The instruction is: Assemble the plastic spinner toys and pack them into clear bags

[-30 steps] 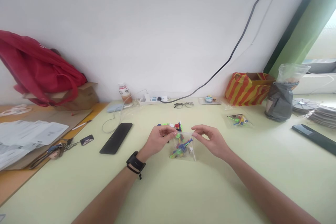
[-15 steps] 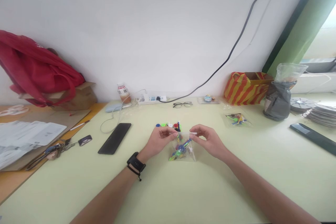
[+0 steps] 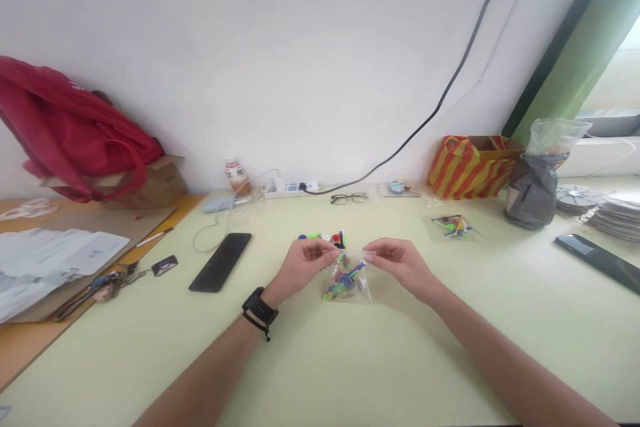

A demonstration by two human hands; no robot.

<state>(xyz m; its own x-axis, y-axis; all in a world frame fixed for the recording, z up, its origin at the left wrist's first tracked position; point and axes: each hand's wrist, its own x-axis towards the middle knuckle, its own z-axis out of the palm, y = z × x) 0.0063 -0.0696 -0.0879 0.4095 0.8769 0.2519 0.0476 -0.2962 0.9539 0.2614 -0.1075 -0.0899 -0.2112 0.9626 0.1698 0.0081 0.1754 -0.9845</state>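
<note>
- Small clear bag (image 3: 347,280) of colourful plastic bits sits mid-table, just in front of the person.
- Left hand (image 3: 304,265) pinches its top edge at 9 o'clock; right hand (image 3: 400,264) is pinched on the same edge at 3 o'clock.
- Looks light, floppy and a bit slick, so the top strip seems the best hold.
- Loose bits (image 3: 323,237) lie at 12 o'clock; phone (image 3: 221,262) is well off at 9.

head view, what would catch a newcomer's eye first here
At centre, the left hand and right hand pinch the top corners of a clear bag of bright plastic parts, just above the pale green table. Far left, a red bag slumps over a cardboard box. At right by the wall stands a red and yellow striped bag.
</note>
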